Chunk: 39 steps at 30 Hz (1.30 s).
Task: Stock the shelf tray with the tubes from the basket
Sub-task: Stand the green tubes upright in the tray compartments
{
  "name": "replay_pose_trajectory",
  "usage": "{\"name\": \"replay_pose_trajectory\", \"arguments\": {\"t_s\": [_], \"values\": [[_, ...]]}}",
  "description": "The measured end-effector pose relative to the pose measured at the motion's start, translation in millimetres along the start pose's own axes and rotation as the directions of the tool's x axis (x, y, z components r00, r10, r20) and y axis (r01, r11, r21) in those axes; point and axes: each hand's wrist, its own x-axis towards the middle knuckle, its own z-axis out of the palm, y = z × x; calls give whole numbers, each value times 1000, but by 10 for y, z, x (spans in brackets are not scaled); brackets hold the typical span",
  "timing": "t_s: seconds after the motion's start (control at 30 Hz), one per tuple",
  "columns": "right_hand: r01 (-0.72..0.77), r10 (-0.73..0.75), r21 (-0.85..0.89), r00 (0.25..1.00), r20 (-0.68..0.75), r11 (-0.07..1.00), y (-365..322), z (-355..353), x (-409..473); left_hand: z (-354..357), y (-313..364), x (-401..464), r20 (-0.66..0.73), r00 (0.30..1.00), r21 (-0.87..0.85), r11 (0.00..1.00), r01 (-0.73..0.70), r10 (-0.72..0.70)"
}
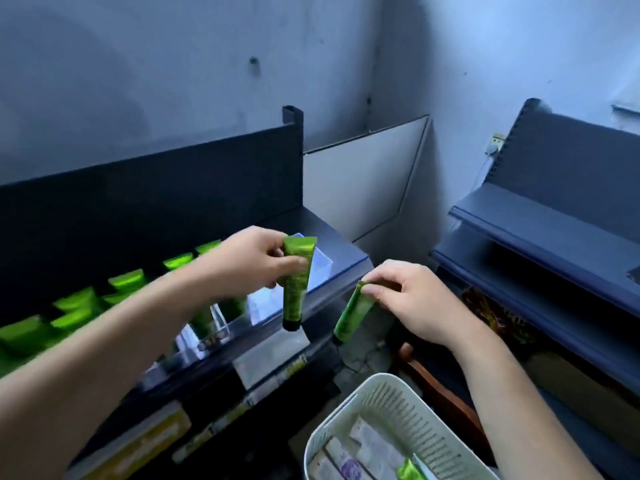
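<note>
My left hand (251, 259) pinches a green tube (294, 289) near its crimped top, cap hanging down, over the right end of the clear shelf tray (263, 303). My right hand (412, 299) pinches a second green tube (353, 315) by its crimped end, tilted with the cap down-left, just off the shelf's front edge. Several green tubes (124, 282) stand in rows in the tray to the left. The pale slatted basket (391, 403) sits at the bottom centre, holding one more green tube (408, 471) among pale packets.
The dark shelf (346, 251) has an upright back panel and lower shelves with yellow boxes (145, 441). A second blue shelving unit (547, 230) stands at the right. Grey walls meet in the corner behind, with a pale board leaning there.
</note>
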Motion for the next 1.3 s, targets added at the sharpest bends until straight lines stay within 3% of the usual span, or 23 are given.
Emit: {"name": "replay_pose_trajectory", "arguments": {"t_s": [0.1, 0.23, 0.5, 0.83, 1.3], "values": [[98, -96, 31, 993, -64, 995, -397, 81, 441, -647, 3, 78, -145, 989, -11, 999, -38, 36], [152, -146, 63, 985, -93, 986, -785, 354, 1014, -1130, -202, 325, -216, 976, -17, 1000, -15, 11], [103, -103, 7, 995, 9, 995, -1091, 856, 1714, -1109, -631, 861, -109, 992, 212, 973, 93, -71], [15, 46, -280, 976, 211, 960, -985, 1168, 1895, -956, -969, 1165, -35, 996, 320, 943, 94, -87], [0, 54, -222, 971, 234, 975, -886, 1312, 1777, -801, -1151, 1120, -40, 993, 368, 923, 114, -107]]}}
